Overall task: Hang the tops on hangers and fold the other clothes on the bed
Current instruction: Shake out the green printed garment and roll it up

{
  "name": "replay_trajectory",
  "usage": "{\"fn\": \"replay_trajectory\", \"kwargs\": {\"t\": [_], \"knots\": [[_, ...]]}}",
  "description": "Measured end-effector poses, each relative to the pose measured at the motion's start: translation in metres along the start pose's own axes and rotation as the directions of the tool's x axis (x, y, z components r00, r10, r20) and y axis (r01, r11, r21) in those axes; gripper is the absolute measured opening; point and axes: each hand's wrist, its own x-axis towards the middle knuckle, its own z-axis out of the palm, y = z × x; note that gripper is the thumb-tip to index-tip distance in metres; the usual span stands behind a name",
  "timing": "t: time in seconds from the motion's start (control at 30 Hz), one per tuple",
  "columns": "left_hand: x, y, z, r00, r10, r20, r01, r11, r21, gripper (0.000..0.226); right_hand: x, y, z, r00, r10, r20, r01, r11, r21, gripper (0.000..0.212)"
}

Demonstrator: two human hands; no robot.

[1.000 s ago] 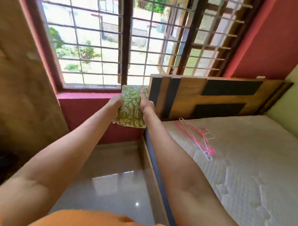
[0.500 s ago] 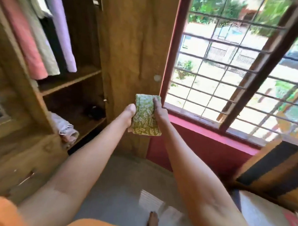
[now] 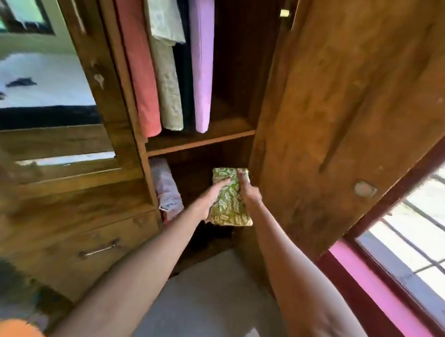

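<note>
— Hands first: what do they hold?

— Both carry one folded green-and-white patterned cloth (image 3: 230, 197). The left hand (image 3: 210, 200) lies along its left edge, fingers over the top and thumb hidden beneath, so its grip is closed on the cloth. The right hand (image 3: 248, 192) clasps the right edge the same way, fingers curled round the far corner.

— Where is the cloth?

— At the mouth of the lower compartment of the wooden wardrobe (image 3: 331, 121), under the shelf board (image 3: 199, 142). Whether it touches the compartment floor I cannot tell; the space below it is dark.

— Anything else in there?

— A pale folded bundle (image 3: 166, 189) sits at the left of the same compartment, apart from the green cloth. Above the shelf hang a pink garment (image 3: 139, 64), a cream patterned garment (image 3: 166, 78) and a lilac garment (image 3: 201, 61), side by side.

— Around the wardrobe?

— A drawer with a metal handle (image 3: 98, 248) at lower left, a mirror panel (image 3: 43, 74) reflecting the bed, and a barred window (image 3: 415, 238) with a pink sill on the right.
</note>
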Motion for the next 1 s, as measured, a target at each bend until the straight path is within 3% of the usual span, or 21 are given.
{"fn": "replay_trajectory", "kwargs": {"t": [0.1, 0.17, 0.27, 0.4, 0.5, 0.57, 0.7, 0.83, 1.0], "knots": [[0.034, 0.002, -0.019, 0.997, -0.028, -0.074, 0.036, 0.994, 0.108, 0.067, 0.035, -0.003, 0.027, 0.994, 0.031, 0.103, -0.026, 0.998, -0.051, 0.083], [0.064, 0.003, -0.032, 0.990, -0.036, -0.140, 0.049, 0.995, 0.091, 0.072, 0.062, 0.000, 0.045, 0.993, 0.026, 0.115, -0.017, 0.997, -0.077, 0.080], [0.108, 0.003, -0.041, 0.977, -0.046, -0.210, 0.058, 0.997, 0.053, 0.068, 0.097, 0.011, 0.066, 0.999, 0.008, 0.053, -0.001, 0.991, -0.134, 0.076], [0.184, 0.004, -0.054, 0.965, -0.125, -0.229, 0.118, 0.992, -0.044, 0.066, 0.156, 0.022, 0.090, 0.992, 0.126, -0.011, -0.124, 0.955, -0.269, 0.080], [0.239, 0.004, -0.060, 0.951, -0.191, -0.244, 0.164, 0.978, -0.127, 0.070, 0.198, 0.034, 0.105, 0.983, 0.184, -0.023, -0.185, 0.957, -0.224, 0.086], [0.278, 0.003, -0.064, 0.946, -0.206, -0.252, 0.170, 0.973, -0.156, 0.065, 0.229, 0.043, 0.115, 0.979, 0.202, -0.017, -0.203, 0.967, -0.152, 0.087], [0.341, -0.011, -0.069, 0.956, -0.246, -0.159, 0.226, 0.965, -0.135, 0.034, 0.275, 0.060, 0.124, 0.976, 0.216, -0.014, -0.215, 0.962, -0.166, 0.071], [0.386, -0.027, -0.070, 0.956, -0.252, -0.149, 0.226, 0.959, -0.171, 0.042, 0.311, 0.084, 0.140, 0.982, 0.186, -0.016, -0.185, 0.955, -0.231, 0.058], [0.414, -0.045, -0.079, 0.940, -0.300, -0.160, 0.268, 0.944, -0.190, 0.022, 0.326, 0.112, 0.154, 0.997, 0.056, -0.055, -0.072, 0.930, -0.360, 0.052]]}}
